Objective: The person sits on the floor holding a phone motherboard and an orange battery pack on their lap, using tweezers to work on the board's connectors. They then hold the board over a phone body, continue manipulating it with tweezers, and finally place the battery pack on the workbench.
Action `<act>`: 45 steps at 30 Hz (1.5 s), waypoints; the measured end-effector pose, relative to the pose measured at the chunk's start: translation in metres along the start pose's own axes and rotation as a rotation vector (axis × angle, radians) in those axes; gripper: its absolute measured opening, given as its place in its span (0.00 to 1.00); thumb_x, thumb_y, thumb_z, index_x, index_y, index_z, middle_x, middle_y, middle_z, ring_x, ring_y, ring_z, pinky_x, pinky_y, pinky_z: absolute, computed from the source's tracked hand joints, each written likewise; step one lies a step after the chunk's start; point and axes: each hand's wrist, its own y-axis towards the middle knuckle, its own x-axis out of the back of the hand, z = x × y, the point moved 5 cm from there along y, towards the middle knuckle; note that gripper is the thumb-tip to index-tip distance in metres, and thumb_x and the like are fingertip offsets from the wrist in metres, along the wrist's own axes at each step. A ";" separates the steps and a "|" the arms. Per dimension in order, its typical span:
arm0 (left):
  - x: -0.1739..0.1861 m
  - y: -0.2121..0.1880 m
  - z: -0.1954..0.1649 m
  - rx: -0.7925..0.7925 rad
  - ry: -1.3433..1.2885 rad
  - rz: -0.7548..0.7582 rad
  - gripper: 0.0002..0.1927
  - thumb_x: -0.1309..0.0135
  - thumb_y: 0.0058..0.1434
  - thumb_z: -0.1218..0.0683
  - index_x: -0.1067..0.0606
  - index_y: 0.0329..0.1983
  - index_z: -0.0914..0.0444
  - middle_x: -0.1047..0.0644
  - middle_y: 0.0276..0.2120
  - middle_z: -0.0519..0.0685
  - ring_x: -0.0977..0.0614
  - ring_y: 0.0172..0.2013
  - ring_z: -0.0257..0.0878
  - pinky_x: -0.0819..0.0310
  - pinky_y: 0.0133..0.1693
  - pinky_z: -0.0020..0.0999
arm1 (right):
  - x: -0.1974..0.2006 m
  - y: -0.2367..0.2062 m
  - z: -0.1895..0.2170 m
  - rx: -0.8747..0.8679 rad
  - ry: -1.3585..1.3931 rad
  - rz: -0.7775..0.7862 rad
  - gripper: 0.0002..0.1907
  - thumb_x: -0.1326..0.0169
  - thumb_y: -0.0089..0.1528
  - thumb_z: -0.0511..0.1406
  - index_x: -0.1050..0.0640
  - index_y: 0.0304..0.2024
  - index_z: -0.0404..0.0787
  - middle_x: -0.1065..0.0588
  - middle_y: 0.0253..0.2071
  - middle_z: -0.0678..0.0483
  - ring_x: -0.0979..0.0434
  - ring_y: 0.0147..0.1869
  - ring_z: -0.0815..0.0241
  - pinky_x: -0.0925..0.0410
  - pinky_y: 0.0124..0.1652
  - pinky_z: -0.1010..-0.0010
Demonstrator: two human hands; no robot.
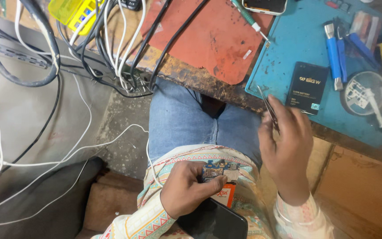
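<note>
Left hand (184, 188) fingers pinch small blue circuit board (219, 170), lower centre; right hand (286, 148) grips thin metal tweezers (267, 106). Steady board first.

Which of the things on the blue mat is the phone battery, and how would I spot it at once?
Start at the blue mat on the workbench's right side. Near its front edge, just beyond the right hand holding tweezers, lies the phone battery. It is the only flat black rectangle there; the blue-handled tools beside it are long and thin.

head-worn view, looking steeply down, close
</note>
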 end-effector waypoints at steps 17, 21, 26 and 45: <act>0.013 0.005 -0.008 -0.008 -0.081 -0.021 0.11 0.39 0.61 0.53 0.17 0.35 0.68 0.21 0.23 0.40 0.26 0.26 0.25 0.27 0.29 0.28 | -0.034 -0.111 -0.023 -0.812 0.958 0.526 0.25 0.47 0.64 0.49 0.20 0.48 0.33 0.19 0.43 0.48 0.18 0.49 0.60 0.26 0.50 0.67; 0.008 0.010 -0.009 -0.021 -0.098 0.014 0.11 0.40 0.62 0.55 0.17 0.38 0.68 0.18 0.27 0.41 0.24 0.29 0.25 0.25 0.33 0.27 | -0.046 -0.148 -0.019 -0.860 1.093 0.809 0.25 0.40 0.59 0.43 0.22 0.53 0.34 0.17 0.46 0.49 0.18 0.50 0.63 0.25 0.49 0.68; 0.004 0.003 -0.007 0.027 -0.130 0.008 0.10 0.41 0.61 0.56 0.16 0.40 0.68 0.17 0.29 0.41 0.23 0.29 0.25 0.24 0.33 0.26 | -0.053 -0.156 -0.013 -0.862 1.132 0.897 0.17 0.39 0.62 0.35 0.20 0.49 0.29 0.19 0.43 0.50 0.19 0.46 0.65 0.25 0.46 0.71; 0.021 0.012 0.001 0.047 -0.180 -0.199 0.12 0.39 0.62 0.55 0.15 0.38 0.70 0.19 0.25 0.44 0.26 0.26 0.25 0.30 0.28 0.26 | -0.058 -0.136 -0.016 -0.849 1.014 0.869 0.16 0.42 0.61 0.36 0.18 0.50 0.35 0.17 0.38 0.55 0.20 0.41 0.68 0.26 0.41 0.73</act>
